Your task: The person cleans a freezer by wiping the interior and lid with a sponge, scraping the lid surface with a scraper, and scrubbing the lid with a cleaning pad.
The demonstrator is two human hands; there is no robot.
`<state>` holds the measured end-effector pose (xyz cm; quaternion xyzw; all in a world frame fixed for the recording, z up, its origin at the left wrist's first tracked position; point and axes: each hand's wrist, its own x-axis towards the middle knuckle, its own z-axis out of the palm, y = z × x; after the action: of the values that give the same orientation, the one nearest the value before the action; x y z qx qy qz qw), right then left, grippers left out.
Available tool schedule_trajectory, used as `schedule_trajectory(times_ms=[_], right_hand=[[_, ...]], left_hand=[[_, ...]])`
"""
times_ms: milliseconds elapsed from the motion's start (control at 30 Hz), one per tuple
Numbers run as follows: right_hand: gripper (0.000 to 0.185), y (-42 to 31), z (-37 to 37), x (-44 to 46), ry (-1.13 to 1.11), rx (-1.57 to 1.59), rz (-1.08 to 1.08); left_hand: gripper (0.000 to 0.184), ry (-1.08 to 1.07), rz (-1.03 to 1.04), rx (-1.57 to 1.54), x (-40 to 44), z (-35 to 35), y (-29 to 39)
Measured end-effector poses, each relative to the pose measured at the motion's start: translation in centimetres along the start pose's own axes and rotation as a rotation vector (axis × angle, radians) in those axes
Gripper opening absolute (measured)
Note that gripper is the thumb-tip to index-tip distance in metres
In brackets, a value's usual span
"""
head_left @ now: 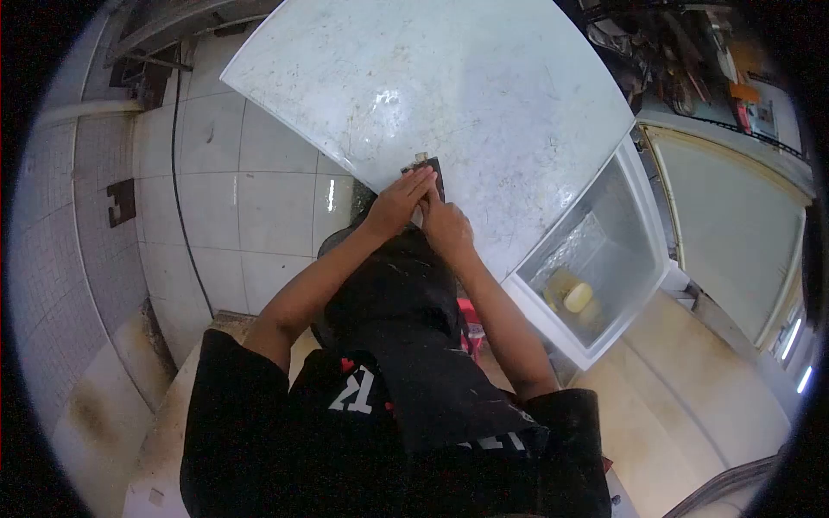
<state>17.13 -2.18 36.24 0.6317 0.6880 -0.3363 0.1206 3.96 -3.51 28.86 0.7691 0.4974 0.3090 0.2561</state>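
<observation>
My left hand (399, 205) and my right hand (447, 228) meet at the near edge of a large white panel (466, 95). Both are closed over a dark flat block (438, 175), the left fingers held together and lying across its top. My right fingers are partly hidden, overlapped by the left hand. A small pale bit (421, 157) shows just beyond the block, at its far end. Scratches, brownish specks and shiny wet-looking spots mark the panel.
Right of the panel stands an open white-framed bin (596, 259) with a yellow-lidded container (577, 297) inside. A pale door panel (734, 216) lies further right. A black cable (179, 190) crosses the tiled surface at left. Pink plastic (471, 326) shows beside my lap.
</observation>
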Motion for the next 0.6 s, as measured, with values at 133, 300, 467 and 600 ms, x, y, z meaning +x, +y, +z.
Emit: schedule_trajectory(times_ms=[133, 300, 467, 600], right_hand=[[0.051, -0.4, -1.1, -0.7, -0.022, -0.105, -0.048], [0.044, -1.1, -0.3, -0.5, 0.037, 0.009, -0.047], [0.042, -1.5, 1.1, -1.5, 0.070, 0.017, 0.024], [0.038, -2.8, 1.5, -0.9, 0.118, 0.071, 0.048]], left_hand=[[0.045, 0.052, -0.025, -0.024, -0.7, 0.7, 0.2], [0.043, 0.027, 0.057, 0.046, -0.6, -0.1, -1.0], [0.045, 0.002, 0.100, -0.028, -1.9, 0.0, -1.3], [0.048, 0.053, 0.122, 0.058, -1.1, -0.1, -1.9]])
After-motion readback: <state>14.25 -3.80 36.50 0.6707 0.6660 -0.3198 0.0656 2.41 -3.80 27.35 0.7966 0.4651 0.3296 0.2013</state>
